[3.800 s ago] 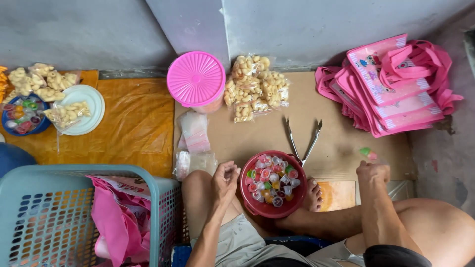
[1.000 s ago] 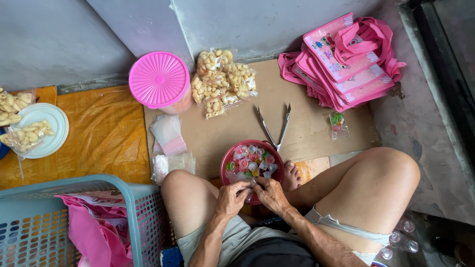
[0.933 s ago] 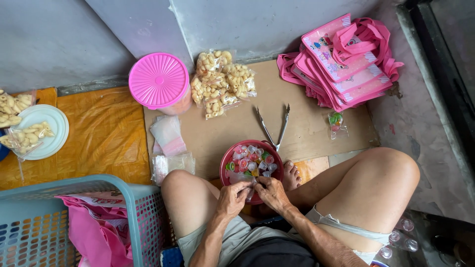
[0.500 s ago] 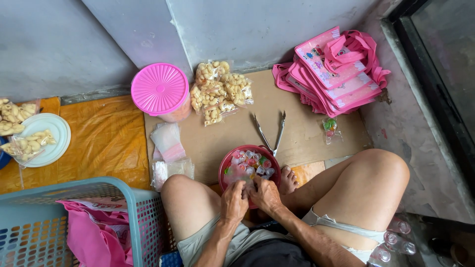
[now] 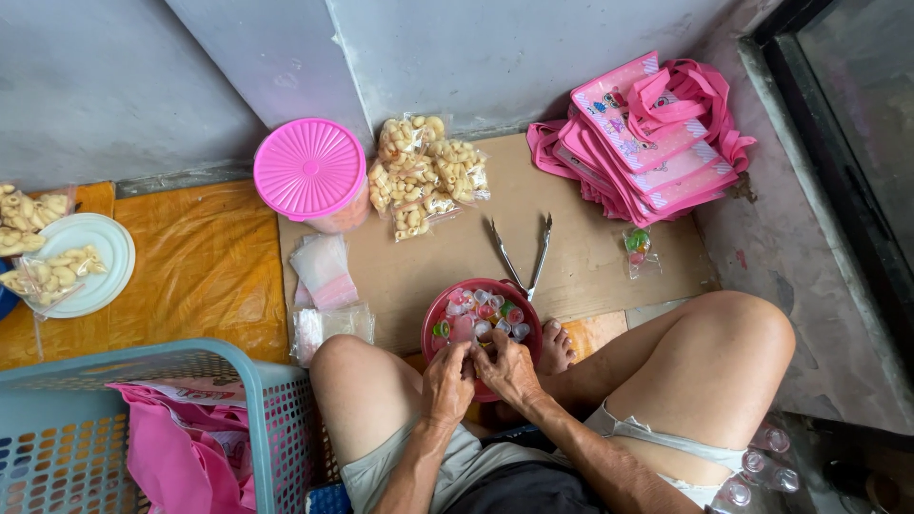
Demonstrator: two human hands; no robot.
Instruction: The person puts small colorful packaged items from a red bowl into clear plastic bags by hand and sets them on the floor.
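I sit cross-legged on the floor with a red bowl point(image 5: 433, 354) of small colourful jelly cups point(image 5: 481, 312) between my knees. My left hand point(image 5: 447, 383) and my right hand point(image 5: 505, 371) meet at the bowl's near rim, fingers pinched together around something small that I cannot make out. Metal tongs point(image 5: 522, 259) lie on the brown cardboard point(image 5: 581, 276) just beyond the bowl. A small filled clear bag point(image 5: 637, 248) lies to the right of the tongs.
A pink-lidded tub point(image 5: 310, 171) and bags of pale snacks point(image 5: 424, 176) stand by the wall. Pink tote bags point(image 5: 647, 138) are stacked at right. Empty clear bags point(image 5: 324, 290) lie left of the bowl. A blue basket point(image 5: 114, 419) holds pink bags; a white plate point(image 5: 90, 266) sits on orange sheet.
My right hand came back from the cardboard at right, where the small filled bag now lies, and joined my left hand at the bowl's near rim. The view shifted slightly.
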